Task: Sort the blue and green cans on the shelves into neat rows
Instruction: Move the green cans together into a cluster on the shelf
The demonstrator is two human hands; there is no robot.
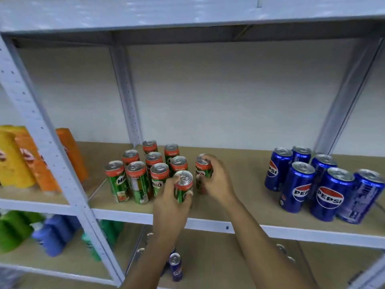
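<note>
While both hands were busy at once on the middle shelf (245, 180), the risk looked plain to me: these slim, tall cans would tip at a nudge, and the green cluster (145, 170) stood packed so close that one knock from a knuckle could topple several. The left hand (169, 205) was wrapped around a green can (183, 187) near the front edge of the board, thumb on one side and fingers on the other, and I judged a careless slide there could send it off the lip. The right hand (215, 180) was closed over a second green can (203, 170), just beside the first and slightly behind it, fingers curled over its rim. The two held cans stood at the right flank of the green group, apart from its rows, so they seemed meant to be tucked in alongside. Crossing wrists in that tight spot might have bumped one can into the other.

Well apart to the right stood the blue cans (312, 182), bunched loosely, several leaning in the wide lens, none near either hand. One more blue can (176, 268) stood on the lower shelf beneath the left forearm, untouched.
</note>
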